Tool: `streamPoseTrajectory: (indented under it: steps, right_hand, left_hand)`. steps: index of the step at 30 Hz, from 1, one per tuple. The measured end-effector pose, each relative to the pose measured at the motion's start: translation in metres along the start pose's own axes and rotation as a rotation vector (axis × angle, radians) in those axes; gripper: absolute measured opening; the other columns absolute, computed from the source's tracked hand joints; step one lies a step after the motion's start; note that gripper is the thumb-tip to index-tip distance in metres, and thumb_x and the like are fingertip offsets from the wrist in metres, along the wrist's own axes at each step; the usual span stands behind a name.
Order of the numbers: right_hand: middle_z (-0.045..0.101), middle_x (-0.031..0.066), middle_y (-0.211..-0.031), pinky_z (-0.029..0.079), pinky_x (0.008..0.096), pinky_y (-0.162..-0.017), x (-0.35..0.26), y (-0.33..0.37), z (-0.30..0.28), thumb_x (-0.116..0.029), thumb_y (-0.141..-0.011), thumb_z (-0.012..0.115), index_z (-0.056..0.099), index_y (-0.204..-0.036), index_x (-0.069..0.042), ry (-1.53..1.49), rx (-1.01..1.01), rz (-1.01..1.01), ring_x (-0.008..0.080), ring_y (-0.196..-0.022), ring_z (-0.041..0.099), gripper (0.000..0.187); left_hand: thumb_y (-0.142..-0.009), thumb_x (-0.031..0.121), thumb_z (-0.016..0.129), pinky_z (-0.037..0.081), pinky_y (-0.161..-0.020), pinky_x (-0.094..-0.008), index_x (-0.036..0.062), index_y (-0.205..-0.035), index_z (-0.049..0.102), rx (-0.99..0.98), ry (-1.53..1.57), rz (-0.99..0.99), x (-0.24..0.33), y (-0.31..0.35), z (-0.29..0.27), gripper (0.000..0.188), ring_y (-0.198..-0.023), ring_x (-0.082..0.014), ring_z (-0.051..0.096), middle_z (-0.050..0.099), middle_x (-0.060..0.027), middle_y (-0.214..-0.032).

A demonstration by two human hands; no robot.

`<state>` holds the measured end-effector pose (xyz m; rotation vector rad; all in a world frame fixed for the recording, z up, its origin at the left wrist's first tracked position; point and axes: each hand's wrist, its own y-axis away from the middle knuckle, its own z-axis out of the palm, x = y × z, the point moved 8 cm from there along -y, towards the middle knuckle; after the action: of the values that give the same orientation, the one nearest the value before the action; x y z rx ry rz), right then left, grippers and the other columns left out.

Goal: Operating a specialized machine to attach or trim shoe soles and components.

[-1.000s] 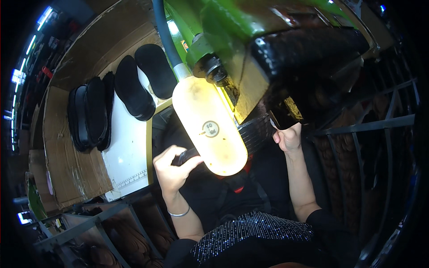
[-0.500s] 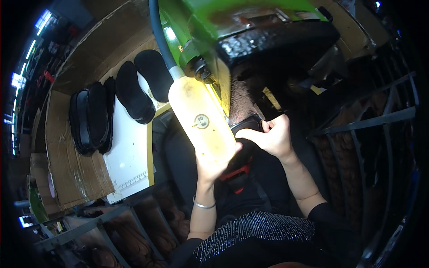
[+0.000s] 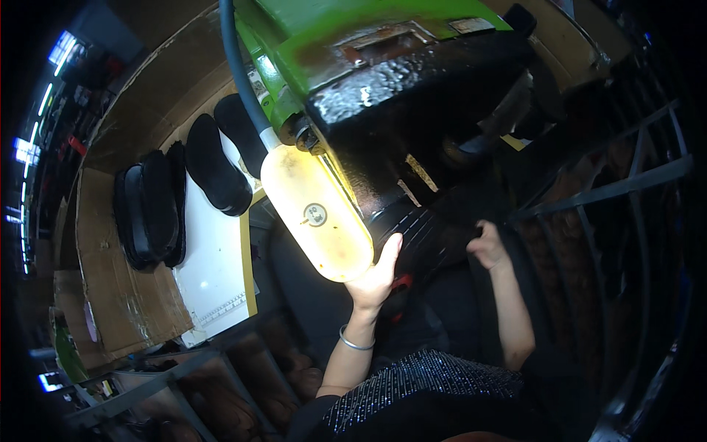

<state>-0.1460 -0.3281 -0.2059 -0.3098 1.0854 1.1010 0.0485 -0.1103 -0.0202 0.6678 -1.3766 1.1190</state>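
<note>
My left hand (image 3: 374,283) is at the lower end of a glowing yellow lamp housing (image 3: 317,214). Its thumb points up beside a dark area under the machine. The lamp hides the other fingers, so what they hold, if anything, does not show. Blurred streaks cross a black surface (image 3: 412,230) next to that thumb; I cannot make out what it is. Off to the right, my right hand (image 3: 491,249) hangs apart from the machine, fingers loosely bent with a gap between thumb and forefinger. Above both hands stands the green machine (image 3: 398,37) with its grimy black underside.
To the left, several black shoe insoles (image 3: 213,166) lie on a white board (image 3: 210,280) inside a cardboard box (image 3: 132,317). Metal racks stand lower left (image 3: 162,376) and right (image 3: 611,193). A blue-grey hose (image 3: 239,74) runs to the lamp.
My right hand has come away from the black piece at the machine and moved right and down. My left hand has shifted slightly right, its thumb now raised. The view has shifted too.
</note>
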Motion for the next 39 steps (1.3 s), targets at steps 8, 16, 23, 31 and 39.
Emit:
streamPoseTrajectory:
  steps: [8, 16, 23, 31, 39]
  right_hand:
    - [0.062, 0.0084, -0.110, 0.048, 0.0280, -0.088, -0.186, -0.033, 0.060, -0.003, -0.078, 0.067, 0.054, -0.120, 0.001, 0.227, 0.061, -0.465, 0.0162, -0.099, 0.060, 0.044]
    - [0.065, 0.0080, -0.102, 0.051, 0.0247, -0.082, -0.183, -0.035, 0.150, 0.004, -0.074, 0.071, 0.056, -0.114, 0.002, 0.218, -0.073, -0.487, 0.0135, -0.090, 0.062, 0.043]
    - [0.063, 0.0103, -0.099, 0.052, 0.0271, -0.081, -0.160, -0.020, 0.214, 0.004, -0.067, 0.076, 0.049, -0.114, 0.005, 0.252, -0.077, -0.494, 0.0149, -0.088, 0.062, 0.055]
    - [0.059, 0.0127, -0.104, 0.054, 0.0275, -0.079, -0.153, -0.025, 0.246, 0.006, -0.061, 0.081, 0.043, -0.108, 0.000, 0.507, -0.176, -0.601, 0.0164, -0.092, 0.062, 0.061]
    - [0.060, 0.0129, -0.101, 0.049, 0.0280, -0.083, -0.132, -0.013, 0.238, -0.005, -0.066, 0.083, 0.029, -0.132, 0.004, 0.416, 0.006, -0.742, 0.0170, -0.092, 0.060, 0.086]
  left_hand:
    - [-0.072, -0.002, 0.075, 0.049, -0.074, -0.0240, -0.0041, -0.099, 0.059, -0.065, -0.061, 0.035, 0.011, -0.018, -0.008, 0.031, -0.078, -0.0117, 0.059, 0.063, -0.0063, -0.089]
    - [-0.068, -0.007, 0.070, 0.051, -0.077, -0.0281, -0.0073, -0.098, 0.060, 0.023, 0.111, -0.062, 0.022, -0.033, -0.079, 0.032, -0.082, -0.0169, 0.063, 0.065, -0.0118, -0.090]
    - [-0.070, -0.009, 0.065, 0.050, -0.080, -0.0270, -0.0062, -0.106, 0.056, 0.128, 0.271, -0.183, -0.001, -0.019, -0.159, 0.037, -0.083, -0.0177, 0.063, 0.065, -0.0121, -0.093]
    - [-0.068, 0.001, 0.079, 0.047, -0.062, -0.0205, -0.0023, -0.088, 0.061, -0.372, -0.083, -0.428, -0.045, 0.028, -0.148, 0.027, -0.067, -0.0082, 0.058, 0.064, -0.0050, -0.078]
    - [-0.075, -0.002, 0.074, 0.045, -0.062, -0.0174, -0.0027, -0.094, 0.059, -0.197, 0.095, -0.153, 0.001, -0.020, 0.002, 0.024, -0.069, -0.0041, 0.055, 0.062, -0.0018, -0.081]
